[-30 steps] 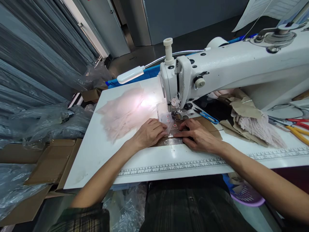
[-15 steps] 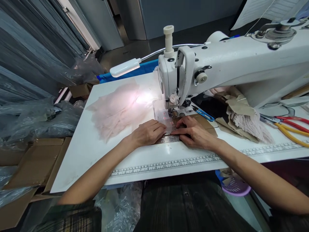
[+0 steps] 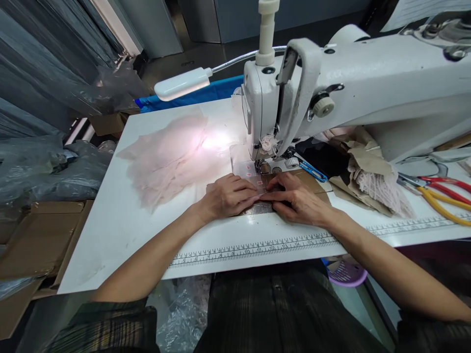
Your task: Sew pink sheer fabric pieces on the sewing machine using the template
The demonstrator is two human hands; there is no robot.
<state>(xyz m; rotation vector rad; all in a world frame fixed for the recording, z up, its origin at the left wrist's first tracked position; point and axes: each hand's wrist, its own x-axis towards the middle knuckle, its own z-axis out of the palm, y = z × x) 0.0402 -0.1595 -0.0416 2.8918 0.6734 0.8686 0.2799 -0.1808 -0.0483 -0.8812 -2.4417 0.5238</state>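
Note:
My left hand (image 3: 227,196) and my right hand (image 3: 297,200) rest on the white table (image 3: 121,220), just in front of the presser foot (image 3: 262,165) of a white sewing machine (image 3: 349,93). Their fingertips meet and press down on a small clear piece with red marks (image 3: 253,172). It lies over a brown strip (image 3: 257,210) under the needle. Both hands have fingers drawn together and curled on the piece. A heap of thin pale pink fabric (image 3: 165,157) lies to the left, lit by a gooseneck lamp (image 3: 182,83).
Blue snips (image 3: 312,171) lie right of the needle plate. Brown scraps and a pink fringe (image 3: 371,181) sit under the machine arm, with red and yellow scissors (image 3: 443,192) beyond. A printed ruler (image 3: 257,247) runs along the front edge. Cardboard boxes (image 3: 40,235) and plastic bags stand left.
My view has drawn closer to the machine. My hands have closed in on each other, so the fingertips now meet over the clear piece, which sits slightly further under the foot.

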